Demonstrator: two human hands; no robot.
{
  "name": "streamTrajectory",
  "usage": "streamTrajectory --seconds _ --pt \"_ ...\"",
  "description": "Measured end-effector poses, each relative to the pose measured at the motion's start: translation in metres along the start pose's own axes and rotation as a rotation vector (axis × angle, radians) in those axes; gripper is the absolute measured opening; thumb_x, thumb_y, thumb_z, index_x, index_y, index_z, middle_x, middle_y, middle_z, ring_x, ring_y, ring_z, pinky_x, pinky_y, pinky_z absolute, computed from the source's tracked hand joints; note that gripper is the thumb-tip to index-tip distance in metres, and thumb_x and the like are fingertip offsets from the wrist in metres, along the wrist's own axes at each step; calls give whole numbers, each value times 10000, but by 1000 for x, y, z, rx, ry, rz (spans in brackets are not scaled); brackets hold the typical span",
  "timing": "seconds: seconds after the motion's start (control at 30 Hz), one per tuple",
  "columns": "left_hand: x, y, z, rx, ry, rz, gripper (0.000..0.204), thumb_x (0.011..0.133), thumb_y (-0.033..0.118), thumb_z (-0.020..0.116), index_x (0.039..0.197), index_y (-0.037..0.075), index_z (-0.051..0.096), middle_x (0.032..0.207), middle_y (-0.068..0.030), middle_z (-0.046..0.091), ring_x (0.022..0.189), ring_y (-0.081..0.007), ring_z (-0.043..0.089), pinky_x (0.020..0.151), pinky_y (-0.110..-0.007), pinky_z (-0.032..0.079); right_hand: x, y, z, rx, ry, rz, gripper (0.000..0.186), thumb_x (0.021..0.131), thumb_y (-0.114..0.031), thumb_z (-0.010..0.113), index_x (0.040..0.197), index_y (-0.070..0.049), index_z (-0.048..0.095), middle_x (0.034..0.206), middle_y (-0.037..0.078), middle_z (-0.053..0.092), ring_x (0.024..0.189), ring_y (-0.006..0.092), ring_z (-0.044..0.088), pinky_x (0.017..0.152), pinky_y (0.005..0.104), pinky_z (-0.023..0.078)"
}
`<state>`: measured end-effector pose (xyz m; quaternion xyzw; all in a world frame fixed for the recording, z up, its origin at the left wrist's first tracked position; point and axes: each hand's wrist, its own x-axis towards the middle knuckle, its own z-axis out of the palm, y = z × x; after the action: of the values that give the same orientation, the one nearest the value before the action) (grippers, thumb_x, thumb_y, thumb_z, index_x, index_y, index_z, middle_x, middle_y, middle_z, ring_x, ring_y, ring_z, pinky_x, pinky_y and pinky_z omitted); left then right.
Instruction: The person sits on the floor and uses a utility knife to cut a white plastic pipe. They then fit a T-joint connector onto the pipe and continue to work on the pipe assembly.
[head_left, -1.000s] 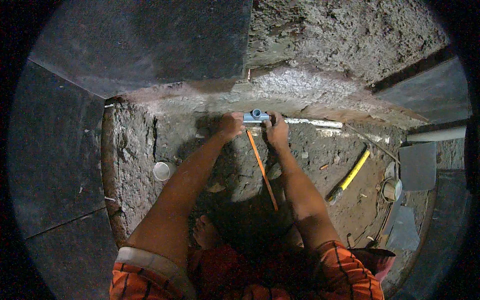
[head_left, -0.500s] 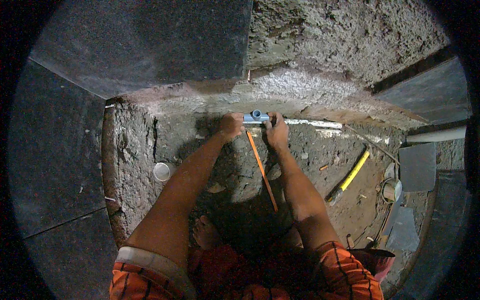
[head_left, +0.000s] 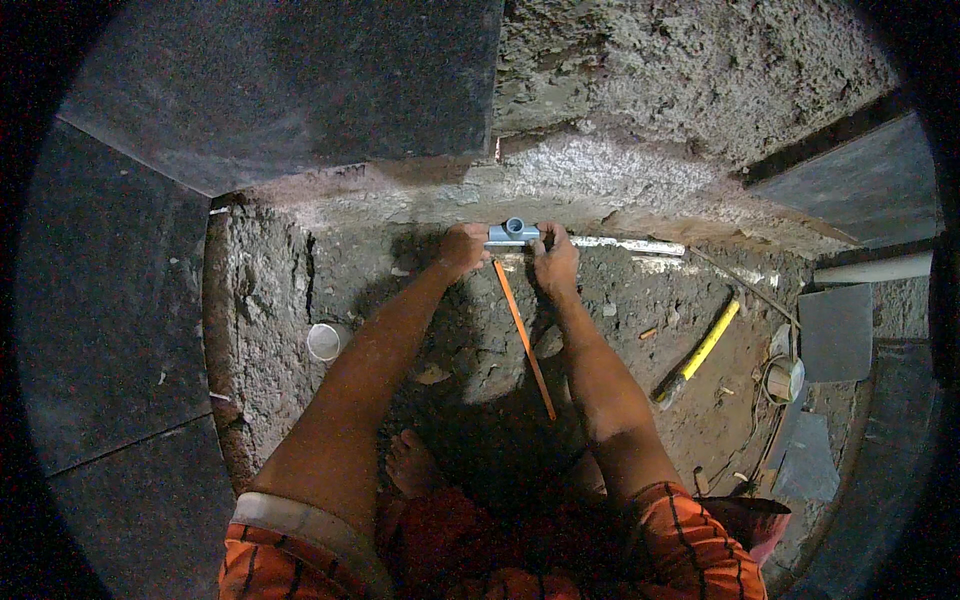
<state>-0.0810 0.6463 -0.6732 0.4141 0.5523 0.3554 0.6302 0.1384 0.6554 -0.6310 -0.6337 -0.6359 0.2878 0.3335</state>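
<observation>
A grey-blue pipe tee (head_left: 513,234) lies level at the foot of the far wall, its round side opening facing up toward me. My left hand (head_left: 463,249) is closed around its left end, and my right hand (head_left: 555,257) grips its right end between thumb and fingers. A white-smeared pipe (head_left: 630,245) runs rightward from beside my right hand along the wall base; whether it joins the tee is hidden by my fingers. Between my forearms a thin orange strip (head_left: 524,342) lies on the dirt, its far end just below the tee.
A yellow-handled tool (head_left: 705,345) lies on the dirt at right, near a thin rod (head_left: 742,277). Further right are a round container (head_left: 781,381) and broken grey tile pieces (head_left: 836,334). A white pipe opening (head_left: 324,342) sticks up left of my left forearm. Dark tiles (head_left: 120,290) border the left.
</observation>
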Motion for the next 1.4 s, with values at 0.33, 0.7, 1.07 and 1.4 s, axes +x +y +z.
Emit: streamTrajectory --seconds 0.33,0.7,1.07,1.4 --pt "-6 2 -17 141 -42 213 393 912 93 674 1305 86 663 950 -84 726 772 -213 734 632 -354 608 0 -9 7 93 -8 31 290 868 -74 723 1148 -61 649 1017 193 721 945 380 714 840 457 555" --pt "2 -4 -9 -38 4 92 437 834 52 741 1266 75 675 940 -56 723 728 -174 712 647 -335 615 1 -7 -1 36 -27 47 310 866 -108 738 1162 -66 658 1001 184 725 941 381 718 847 467 553" --pt "-6 15 -9 -14 -41 -160 436 974 179 628 1388 75 540 1296 -60 662 963 -193 663 723 -359 579 0 -16 -2 33 -24 74 291 887 -130 744 1162 -74 668 1039 219 728 963 403 718 828 477 558" --pt "20 -19 -40 1021 65 1211 428 833 112 748 1254 60 685 991 -66 734 722 -172 709 626 -335 594 -1 -19 5 80 -2 59 287 890 -94 737 1166 -64 666 1013 199 734 934 364 730 826 456 564"
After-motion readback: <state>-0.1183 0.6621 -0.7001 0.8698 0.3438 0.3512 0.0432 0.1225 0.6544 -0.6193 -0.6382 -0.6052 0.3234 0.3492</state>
